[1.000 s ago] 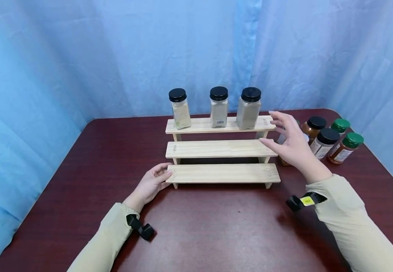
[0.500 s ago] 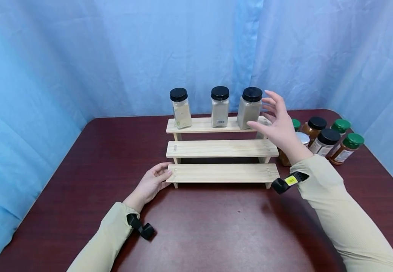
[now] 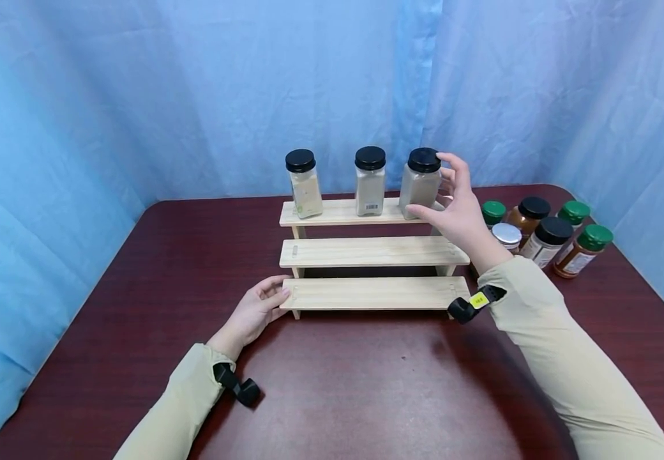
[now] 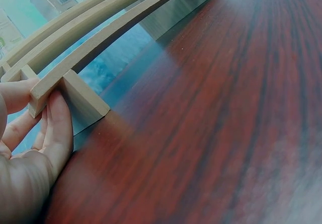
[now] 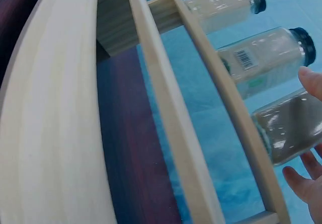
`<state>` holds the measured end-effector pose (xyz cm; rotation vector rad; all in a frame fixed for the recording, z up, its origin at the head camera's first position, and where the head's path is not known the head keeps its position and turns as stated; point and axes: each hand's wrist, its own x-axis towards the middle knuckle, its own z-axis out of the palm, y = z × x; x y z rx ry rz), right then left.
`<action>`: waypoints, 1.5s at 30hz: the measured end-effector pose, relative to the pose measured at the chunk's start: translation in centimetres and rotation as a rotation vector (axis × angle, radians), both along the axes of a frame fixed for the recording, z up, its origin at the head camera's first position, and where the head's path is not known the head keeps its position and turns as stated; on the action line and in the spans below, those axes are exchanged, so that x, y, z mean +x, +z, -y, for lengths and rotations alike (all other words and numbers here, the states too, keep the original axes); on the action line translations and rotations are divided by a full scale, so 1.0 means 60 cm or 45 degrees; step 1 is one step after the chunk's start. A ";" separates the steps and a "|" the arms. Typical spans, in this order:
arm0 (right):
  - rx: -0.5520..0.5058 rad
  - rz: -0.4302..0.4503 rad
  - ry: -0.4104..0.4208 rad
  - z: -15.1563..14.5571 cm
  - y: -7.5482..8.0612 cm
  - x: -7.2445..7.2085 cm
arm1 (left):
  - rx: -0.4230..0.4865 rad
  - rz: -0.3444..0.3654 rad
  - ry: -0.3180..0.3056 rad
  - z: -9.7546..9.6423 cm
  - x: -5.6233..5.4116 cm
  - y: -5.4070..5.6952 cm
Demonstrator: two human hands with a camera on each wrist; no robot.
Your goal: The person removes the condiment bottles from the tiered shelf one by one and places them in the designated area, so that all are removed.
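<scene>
A three-step wooden display rack (image 3: 372, 294) stands on the table. My left hand (image 3: 253, 314) pinches the left end of its lowest board, thumb on top and fingers underneath, as the left wrist view shows. Three clear spice jars with black lids stand on the top step: a left jar (image 3: 306, 191), a middle jar (image 3: 369, 190) and a right jar (image 3: 420, 186) with greyish contents. Around the right jar my right hand (image 3: 457, 214) is spread, thumb at its front and fingers by its right side and lid. In the right wrist view the fingers (image 5: 299, 183) are right beside the glass.
Right of the rack stands a group of several spice jars, among them a green-lidded jar (image 3: 585, 250), a black-lidded jar (image 3: 547, 243) and a silver-lidded jar (image 3: 507, 235). A blue curtain (image 3: 251, 96) hangs behind the dark red table (image 3: 366, 383).
My right hand has moved left and up from the rack's right end to around the right jar, its fingers drawing closer to it. The left hand has stayed on the lowest board.
</scene>
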<state>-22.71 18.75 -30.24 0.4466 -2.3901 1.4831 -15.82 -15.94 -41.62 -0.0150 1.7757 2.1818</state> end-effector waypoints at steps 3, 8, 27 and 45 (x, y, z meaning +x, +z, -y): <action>0.025 -0.013 -0.045 0.003 -0.005 -0.003 | -0.006 0.002 0.002 -0.001 -0.001 0.000; 0.045 -0.076 -0.093 0.010 -0.013 -0.007 | -0.015 -0.007 -0.005 0.000 -0.001 0.000; 0.089 -0.146 -0.151 0.017 -0.020 0.000 | -0.001 -0.009 -0.004 0.000 0.001 0.000; 0.044 -0.186 -0.133 0.017 -0.026 0.015 | -0.005 -0.020 -0.016 0.001 0.002 0.001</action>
